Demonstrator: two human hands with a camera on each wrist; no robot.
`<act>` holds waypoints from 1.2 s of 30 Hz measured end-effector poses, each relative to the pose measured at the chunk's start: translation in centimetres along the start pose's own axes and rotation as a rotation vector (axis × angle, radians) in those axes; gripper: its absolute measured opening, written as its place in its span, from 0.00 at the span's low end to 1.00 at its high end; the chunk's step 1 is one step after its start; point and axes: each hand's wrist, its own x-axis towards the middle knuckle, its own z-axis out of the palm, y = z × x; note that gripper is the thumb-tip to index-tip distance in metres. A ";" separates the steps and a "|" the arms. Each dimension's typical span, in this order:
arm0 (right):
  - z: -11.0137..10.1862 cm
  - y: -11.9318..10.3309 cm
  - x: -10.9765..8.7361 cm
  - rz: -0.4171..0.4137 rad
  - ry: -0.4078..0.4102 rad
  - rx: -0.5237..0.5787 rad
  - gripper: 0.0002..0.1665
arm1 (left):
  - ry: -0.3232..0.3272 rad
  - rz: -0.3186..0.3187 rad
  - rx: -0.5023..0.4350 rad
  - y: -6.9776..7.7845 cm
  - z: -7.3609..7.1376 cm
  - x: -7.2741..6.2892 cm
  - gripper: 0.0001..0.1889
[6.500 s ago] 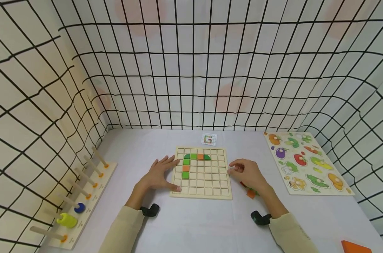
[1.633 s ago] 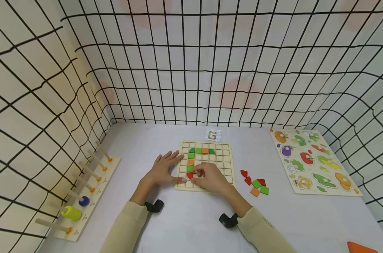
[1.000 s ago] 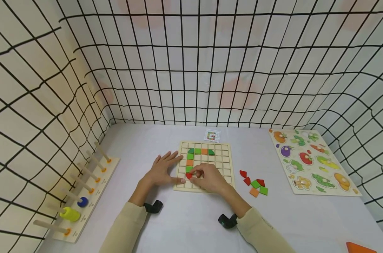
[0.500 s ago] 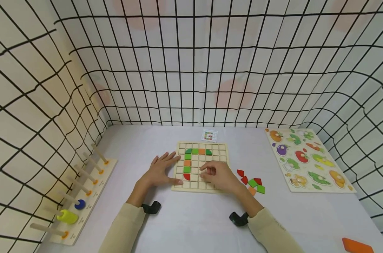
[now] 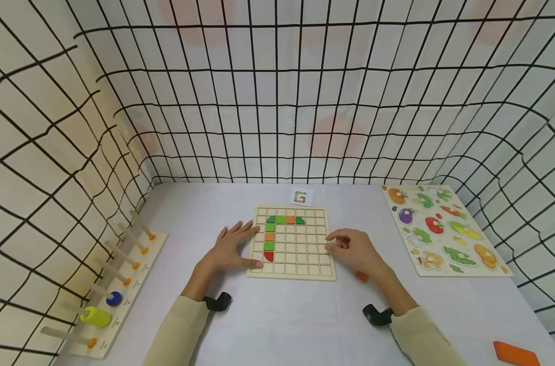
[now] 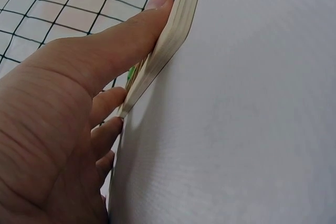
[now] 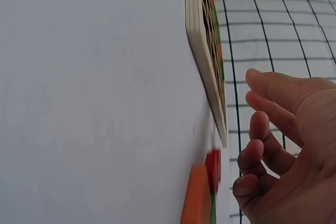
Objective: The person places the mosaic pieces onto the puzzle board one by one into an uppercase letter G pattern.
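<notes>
A wooden grid board [image 5: 300, 256] lies mid-table. Along its upper row and down its left side run green and orange tiles, ending in a red quarter-round tile [image 5: 269, 256]. Spread along the board's left edge, my left hand [image 5: 229, 251] rests its thumb on the near corner and its fingertips on the side. My right hand [image 5: 357, 251] hovers by the right edge, fingers loosely bent and holding nothing. Below it, the right wrist view has an orange tile [image 7: 197, 195] and a red tile [image 7: 213, 170]; my hand mostly hides these loose tiles in the head view.
A small pattern card [image 5: 301, 196] lies behind the board. At the right is a vegetable puzzle board [image 5: 446, 234], with an orange block [image 5: 516, 353] near the front. A peg stand [image 5: 117, 305] with blue and yellow pieces stands left. Black wire mesh surrounds the table.
My right hand put the red quarter-round tile under the lowest green square, let go, and moved right, off the board and over the loose tiles. The left hand stays on the board's edge.
</notes>
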 end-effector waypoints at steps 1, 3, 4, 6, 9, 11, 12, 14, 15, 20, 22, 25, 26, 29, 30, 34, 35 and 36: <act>-0.3 0.5 -0.1 -0.002 0.009 -0.011 0.11 | -0.001 -0.001 -0.001 0.0 0.0 0.0 0.55; -0.9 1.3 -0.3 -0.001 0.023 -0.031 0.11 | -0.005 -0.004 -0.002 0.1 -0.1 0.0 0.55; -1.2 1.7 -0.5 0.003 0.028 -0.040 0.11 | -0.005 -0.002 -0.002 0.1 -0.1 0.0 0.54; -1.7 2.3 -0.7 0.015 0.035 -0.054 0.12 | -0.004 0.001 0.002 0.2 -0.1 -0.1 0.54; -2.2 3.1 -1.0 0.036 0.037 -0.065 0.13 | 0.000 0.001 0.002 0.3 -0.2 -0.2 0.54; -2.6 3.6 -1.2 0.048 0.034 -0.067 0.14 | 0.004 0.001 0.003 0.3 -0.2 -0.2 0.54; -2.7 3.8 -1.3 0.050 0.031 -0.067 0.14 | 0.005 0.001 0.002 0.3 -0.2 -0.2 0.54; -3.0 4.2 -1.5 0.047 0.022 -0.077 0.14 | 0.002 0.000 0.002 0.4 -0.2 -0.2 0.54; -3.2 4.4 -1.7 0.044 0.016 -0.082 0.13 | 0.002 0.002 0.001 0.3 -0.1 -0.2 0.54; -4.0 5.2 -2.2 0.038 -0.025 -0.115 0.11 | -0.007 0.003 0.001 0.3 -0.2 -0.2 0.54; -4.3 5.5 -2.3 0.039 -0.040 -0.126 0.11 | -0.006 0.005 0.011 0.1 -0.2 -0.2 0.54; -4.7 5.8 -2.4 0.039 -0.062 -0.134 0.11 | -0.002 0.008 0.022 -0.2 -0.2 -0.1 0.54; -4.7 5.8 -2.4 0.039 -0.067 -0.134 0.11 | 0.000 0.013 0.021 -0.2 -0.1 -0.1 0.54; -4.9 6.1 -2.5 0.034 -0.072 -0.135 0.10 | 0.001 0.017 0.012 -0.4 -0.1 0.0 0.54; -4.9 6.1 -2.5 0.030 -0.068 -0.135 0.09 | 0.003 0.019 0.008 -0.4 0.0 0.0 0.54; -4.9 6.3 -2.4 0.018 -0.054 -0.140 0.08 | 0.006 0.021 0.008 -0.3 0.0 0.0 0.53; -4.9 6.3 -2.5 0.017 -0.057 -0.139 0.08 | 0.006 0.019 0.010 -0.4 0.1 0.0 0.53; -4.9 6.4 -2.5 0.017 -0.063 -0.139 0.08 | 0.003 0.017 0.013 -0.4 0.1 0.0 0.53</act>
